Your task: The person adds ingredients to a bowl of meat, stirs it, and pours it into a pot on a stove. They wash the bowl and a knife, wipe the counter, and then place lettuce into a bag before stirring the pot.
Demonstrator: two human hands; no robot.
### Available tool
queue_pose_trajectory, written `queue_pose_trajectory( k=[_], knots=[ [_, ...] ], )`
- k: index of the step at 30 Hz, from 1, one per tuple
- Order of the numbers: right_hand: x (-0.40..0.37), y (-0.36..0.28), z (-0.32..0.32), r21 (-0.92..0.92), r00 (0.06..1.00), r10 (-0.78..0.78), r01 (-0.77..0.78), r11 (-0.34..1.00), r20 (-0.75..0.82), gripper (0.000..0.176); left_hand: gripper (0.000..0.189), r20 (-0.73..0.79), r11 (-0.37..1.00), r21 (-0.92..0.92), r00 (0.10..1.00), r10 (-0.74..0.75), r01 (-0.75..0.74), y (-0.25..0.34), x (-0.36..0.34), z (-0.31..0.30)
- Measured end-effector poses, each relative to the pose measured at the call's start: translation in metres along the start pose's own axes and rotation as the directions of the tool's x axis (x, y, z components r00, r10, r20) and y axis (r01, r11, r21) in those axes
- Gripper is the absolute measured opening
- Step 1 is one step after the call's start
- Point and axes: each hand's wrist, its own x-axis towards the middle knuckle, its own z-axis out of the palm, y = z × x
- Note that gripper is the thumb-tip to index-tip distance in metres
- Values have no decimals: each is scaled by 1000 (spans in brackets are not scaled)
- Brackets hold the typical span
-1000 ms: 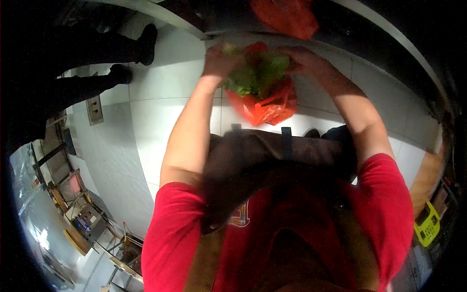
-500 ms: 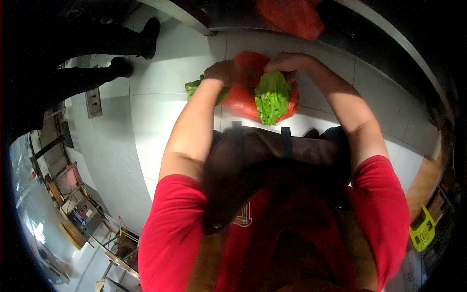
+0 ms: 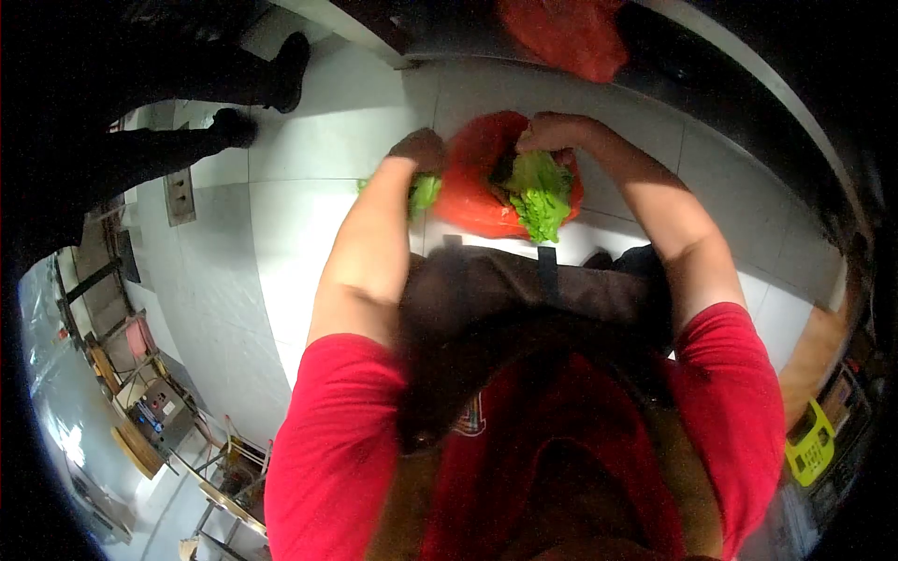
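Observation:
A red plastic bag point(image 3: 472, 201) rests on the tiled floor between my hands, its mouth gaping toward the right. Green leafy lettuce point(image 3: 543, 201) spills over that mouth. At the lettuce's upper end, beside the bag's rim, my right hand point(image 3: 554, 132) is closed on it; some fingertips are hidden. My left hand point(image 3: 421, 148) is in shade left of the bag, curled closed. More lettuce leaves point(image 3: 424, 194) hang below it and show on both sides of the forearm, apparently held by that hand.
Another red bag point(image 3: 566, 37) lies beyond, at the dark shelf edge. A person's dark shoe point(image 3: 290, 73) stands at upper left. On the right is a yellow-green plastic basket point(image 3: 812, 444); at lower left, a metal stool frame point(image 3: 234, 496) and a floor socket plate point(image 3: 180, 196).
The lettuce at my right hand has shifted right and tilted, and the bag's dark mouth shows more. My left hand has drawn slightly away from the bag, uncovering its left side.

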Motion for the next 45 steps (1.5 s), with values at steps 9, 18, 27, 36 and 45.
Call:
queue_pose_trajectory(
  k=[9, 18, 27, 36, 45],
  knots=[
    [-21, -44, 22, -119, 900, -340, 319, 940, -273, 69, 30, -41, 538, -835, 988, 148, -115, 8, -25, -29],
    [45, 79, 145, 168, 984, 91, -117, 979, 155, 69, 28, -70, 351, -931, 994, 86, -96, -10, -20, -30],
    [-17, -20, 64, -134, 753, -350, 335, 933, -558, 86, 53, -151, 925, -125, 928, 340, -359, 26, -43, -41],
    [-51, -84, 41, -70, 792, -404, 421, 905, -458, 37, 40, -185, 932, 98, 914, 360, -348, 63, -44, -23],
    [-57, -87, 6, -191, 464, -330, 321, 928, -822, 31, 28, -861, 892, 185, 370, 349, -412, 92, -127, -84]
  ],
)
